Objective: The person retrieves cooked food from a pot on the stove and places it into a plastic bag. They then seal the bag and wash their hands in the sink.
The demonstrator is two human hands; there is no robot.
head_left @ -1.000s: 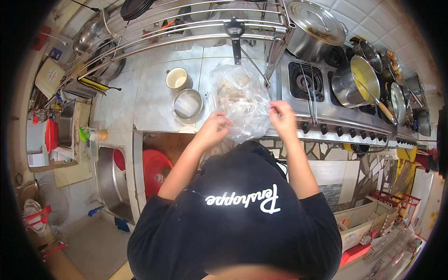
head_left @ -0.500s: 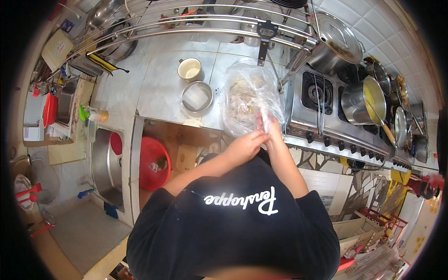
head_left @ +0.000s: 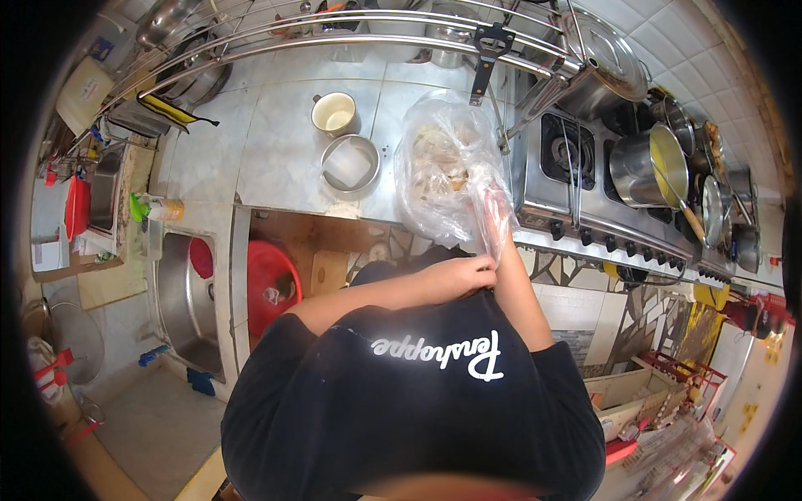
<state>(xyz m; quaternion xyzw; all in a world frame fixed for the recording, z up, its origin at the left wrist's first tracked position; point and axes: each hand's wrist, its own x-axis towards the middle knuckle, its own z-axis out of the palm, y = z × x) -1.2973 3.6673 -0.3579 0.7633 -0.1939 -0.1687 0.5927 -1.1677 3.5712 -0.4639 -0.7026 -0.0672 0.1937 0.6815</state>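
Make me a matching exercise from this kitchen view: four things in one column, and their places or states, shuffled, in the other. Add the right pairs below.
Column 1
1. cream mug
2. right hand
3. red basin
4. left hand

Column 2
A. bare, fingers closed on clear plastic
B. on the counter, beside a metal bowl
C. in the opening beneath the counter
D. covered by clear plastic

Right pairs: 1-B, 2-D, 3-C, 4-A
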